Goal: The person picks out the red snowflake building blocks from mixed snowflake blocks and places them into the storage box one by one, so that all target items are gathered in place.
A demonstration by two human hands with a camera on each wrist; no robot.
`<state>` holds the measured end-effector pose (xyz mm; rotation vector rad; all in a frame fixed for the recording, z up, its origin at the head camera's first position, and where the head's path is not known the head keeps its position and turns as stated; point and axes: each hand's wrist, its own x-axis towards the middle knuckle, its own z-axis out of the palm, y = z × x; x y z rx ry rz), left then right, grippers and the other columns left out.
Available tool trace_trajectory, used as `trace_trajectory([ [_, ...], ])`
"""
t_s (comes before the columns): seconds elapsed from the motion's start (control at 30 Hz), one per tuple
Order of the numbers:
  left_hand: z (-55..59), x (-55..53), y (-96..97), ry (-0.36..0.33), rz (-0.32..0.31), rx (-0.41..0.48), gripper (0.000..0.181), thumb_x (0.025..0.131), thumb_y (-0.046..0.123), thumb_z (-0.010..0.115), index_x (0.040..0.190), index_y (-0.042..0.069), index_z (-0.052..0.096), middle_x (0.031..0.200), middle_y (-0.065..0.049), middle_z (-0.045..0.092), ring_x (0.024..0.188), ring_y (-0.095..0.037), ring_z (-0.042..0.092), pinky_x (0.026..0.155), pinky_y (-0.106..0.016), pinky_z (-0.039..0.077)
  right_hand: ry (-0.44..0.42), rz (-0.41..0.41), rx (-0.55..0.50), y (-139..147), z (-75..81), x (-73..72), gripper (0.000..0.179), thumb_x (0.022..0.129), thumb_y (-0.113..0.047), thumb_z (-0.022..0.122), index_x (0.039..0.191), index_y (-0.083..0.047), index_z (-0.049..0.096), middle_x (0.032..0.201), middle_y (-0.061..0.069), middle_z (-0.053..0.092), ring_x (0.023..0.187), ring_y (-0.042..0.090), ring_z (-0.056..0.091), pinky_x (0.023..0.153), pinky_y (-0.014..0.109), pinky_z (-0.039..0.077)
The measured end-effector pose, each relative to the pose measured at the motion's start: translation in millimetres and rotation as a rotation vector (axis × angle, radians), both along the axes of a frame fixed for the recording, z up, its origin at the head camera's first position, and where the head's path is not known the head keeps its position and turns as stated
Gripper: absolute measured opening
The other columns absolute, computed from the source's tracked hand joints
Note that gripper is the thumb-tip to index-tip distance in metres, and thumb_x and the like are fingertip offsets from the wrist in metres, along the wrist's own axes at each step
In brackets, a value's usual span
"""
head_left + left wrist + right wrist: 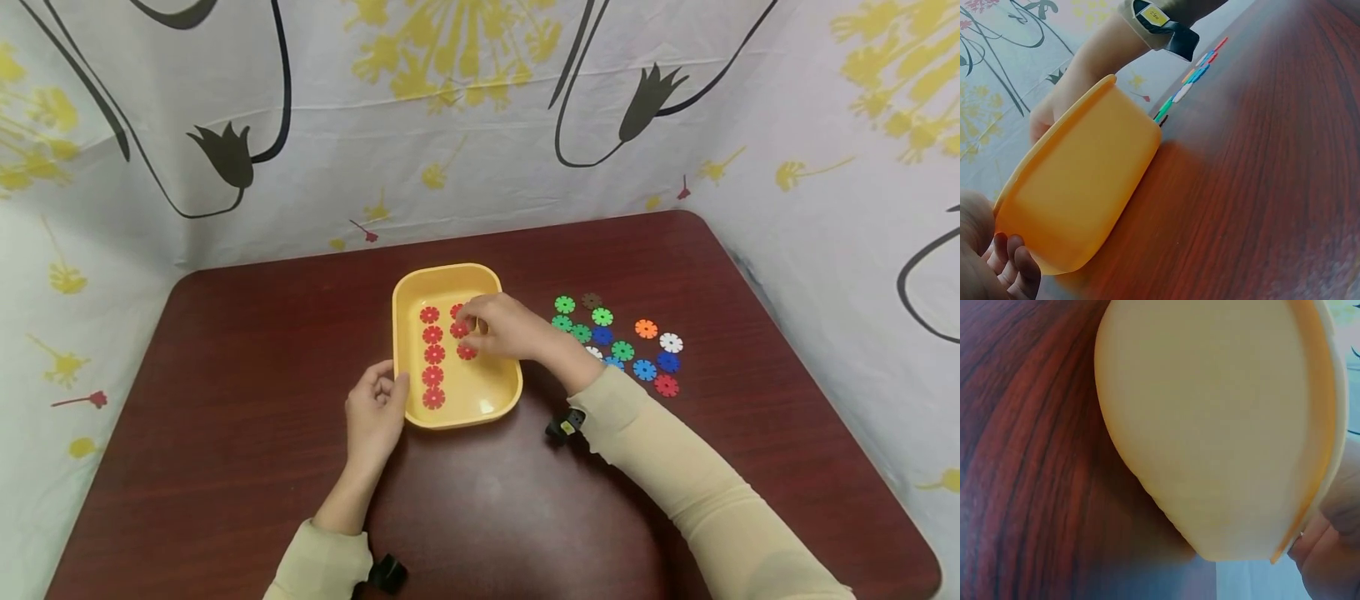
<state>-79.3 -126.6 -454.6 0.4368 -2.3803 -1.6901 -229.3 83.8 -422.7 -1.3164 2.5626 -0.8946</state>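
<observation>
A yellow tray [457,408] stands on the table with red notched plastic discs [433,354] inside, in a left column of several and a shorter right column. My left hand [377,412] holds the tray's near left side, thumb at the rim and fingers curled against the outer wall [1079,187]. Inside the tray my right hand [506,327] pinches a red disc [459,330] in the right column, thumb and index finger at its edges. Another red disc [467,353] shows just below the thumb. In the right wrist view the tray wall [1210,425] hides most of the fingertips.
Right of the tray, loose discs in green [602,317], blue [668,362], orange [646,328], white [671,342] and other colours lie on the dark red table [262,358]. The right forearm passes in front of some. A patterned cloth [465,167] hangs behind the table.
</observation>
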Motion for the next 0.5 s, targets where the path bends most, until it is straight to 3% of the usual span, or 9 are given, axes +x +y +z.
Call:
trace_trajectory([
  [0.27, 2.4, -0.1, 0.8, 0.001, 0.006, 0.005, 0.031, 0.098, 0.015, 0.064, 0.124, -0.002, 0.064, 0.071, -0.006, 0.058, 0.049, -0.008, 0.043, 0.045, -0.021, 0.035, -0.007, -0.070, -0.187, 13, 0.5, -0.2, 0.022, 0.091, -0.013, 0.076, 0.108, 0.000, 0.071, 0.090, 0.005, 0.066, 0.083, 0.016, 0.059, 0.075, 0.035, 0.052],
  [0.5, 1.5, -1.0, 0.5, 0.006, 0.019, -0.010, 0.031, 0.098, 0.015, 0.065, 0.123, -0.001, 0.065, 0.070, -0.006, 0.058, 0.049, -0.009, 0.044, 0.045, -0.021, 0.035, 0.001, -0.125, -0.302, 28, 1.0, 1.7, 0.022, 0.091, -0.010, 0.075, 0.110, -0.001, 0.069, 0.089, 0.004, 0.062, 0.073, 0.014, 0.057, 0.063, 0.031, 0.050],
])
